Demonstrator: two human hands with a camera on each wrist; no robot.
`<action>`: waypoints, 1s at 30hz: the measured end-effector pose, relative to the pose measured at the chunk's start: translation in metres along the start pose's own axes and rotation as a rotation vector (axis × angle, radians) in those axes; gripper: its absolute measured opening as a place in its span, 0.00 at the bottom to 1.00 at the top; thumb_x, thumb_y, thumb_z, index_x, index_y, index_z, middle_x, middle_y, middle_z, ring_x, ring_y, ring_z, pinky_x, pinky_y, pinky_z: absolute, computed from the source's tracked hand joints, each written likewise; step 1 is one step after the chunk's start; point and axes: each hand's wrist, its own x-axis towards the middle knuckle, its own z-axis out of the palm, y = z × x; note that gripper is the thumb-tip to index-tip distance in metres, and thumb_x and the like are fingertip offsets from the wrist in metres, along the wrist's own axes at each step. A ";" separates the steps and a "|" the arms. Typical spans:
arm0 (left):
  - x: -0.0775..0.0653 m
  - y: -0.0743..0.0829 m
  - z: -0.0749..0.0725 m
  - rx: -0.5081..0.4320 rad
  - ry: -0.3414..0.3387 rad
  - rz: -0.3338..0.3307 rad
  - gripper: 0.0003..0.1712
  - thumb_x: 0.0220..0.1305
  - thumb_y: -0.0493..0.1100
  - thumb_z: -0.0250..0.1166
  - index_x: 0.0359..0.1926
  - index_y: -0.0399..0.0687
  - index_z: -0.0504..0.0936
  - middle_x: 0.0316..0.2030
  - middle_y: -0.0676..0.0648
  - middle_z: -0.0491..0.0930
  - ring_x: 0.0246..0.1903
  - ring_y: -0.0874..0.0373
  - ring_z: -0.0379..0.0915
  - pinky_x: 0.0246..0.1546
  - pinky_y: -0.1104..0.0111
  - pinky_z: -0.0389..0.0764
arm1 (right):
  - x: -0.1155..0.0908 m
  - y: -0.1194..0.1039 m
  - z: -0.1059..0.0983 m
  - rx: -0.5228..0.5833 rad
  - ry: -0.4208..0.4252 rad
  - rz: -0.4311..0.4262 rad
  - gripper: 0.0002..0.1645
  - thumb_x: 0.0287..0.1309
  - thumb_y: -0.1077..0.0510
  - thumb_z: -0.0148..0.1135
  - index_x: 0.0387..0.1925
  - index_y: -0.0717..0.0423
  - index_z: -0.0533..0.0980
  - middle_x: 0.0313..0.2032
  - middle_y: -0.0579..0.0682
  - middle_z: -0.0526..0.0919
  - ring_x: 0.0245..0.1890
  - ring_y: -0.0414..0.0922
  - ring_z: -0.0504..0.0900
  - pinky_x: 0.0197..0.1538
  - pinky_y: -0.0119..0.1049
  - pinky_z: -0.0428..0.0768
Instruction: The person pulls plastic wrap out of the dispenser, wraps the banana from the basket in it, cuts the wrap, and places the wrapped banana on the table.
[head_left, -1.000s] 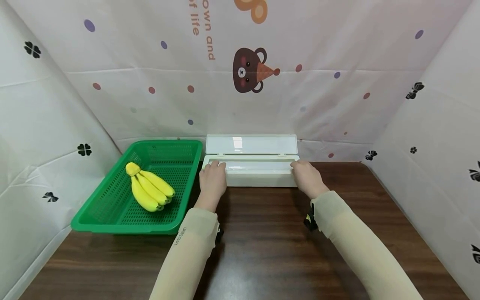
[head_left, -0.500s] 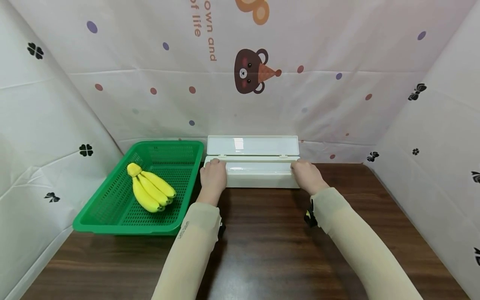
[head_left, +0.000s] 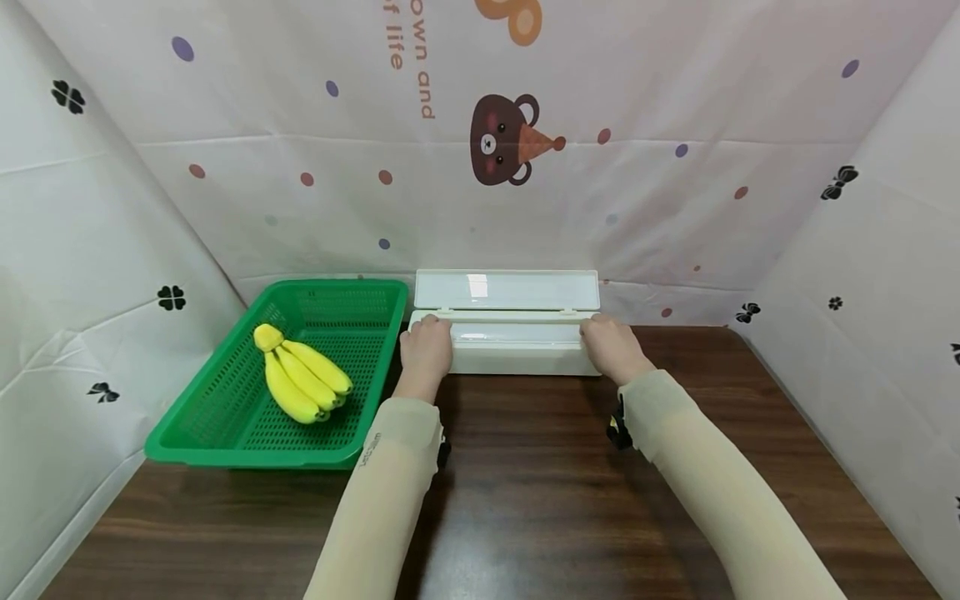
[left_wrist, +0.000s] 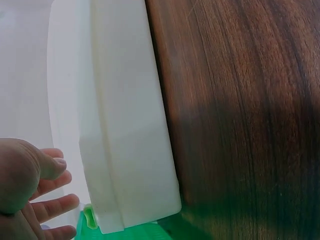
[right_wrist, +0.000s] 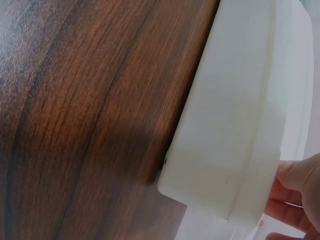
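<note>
A long white plastic box point(head_left: 525, 361) stands on the table against the back wall in the head view, its hinged lid point(head_left: 517, 292) raised behind it. My left hand point(head_left: 426, 354) is at the box's left end; the left wrist view shows that hand point(left_wrist: 32, 195) with fingers loosely spread, a little away from the rim. At the opposite end is my right hand point(head_left: 611, 348). In the right wrist view the thumb of that hand point(right_wrist: 297, 195) rests on the rim, fingers bent around the corner. Part of those fingers is hidden by the box point(right_wrist: 227, 115).
Left of the box, a green perforated basket point(head_left: 247, 457) holds a bunch of bananas point(head_left: 300, 379). It sits close to my left forearm. The dark wooden table point(head_left: 525, 483) extends in front, and patterned white sheets point(head_left: 660, 225) enclose the back and sides.
Fingers of my left hand, laid out over the box's end a second ago, look more bent now in the head view. Box, lid and basket stay in place.
</note>
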 end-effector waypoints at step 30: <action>0.012 -0.005 0.010 0.078 -0.104 0.001 0.17 0.67 0.37 0.54 0.55 0.41 0.77 0.56 0.38 0.74 0.52 0.46 0.74 0.60 0.47 0.67 | 0.006 0.002 0.001 -0.107 -0.172 0.069 0.07 0.60 0.70 0.52 0.40 0.63 0.74 0.42 0.61 0.75 0.45 0.59 0.73 0.49 0.59 0.69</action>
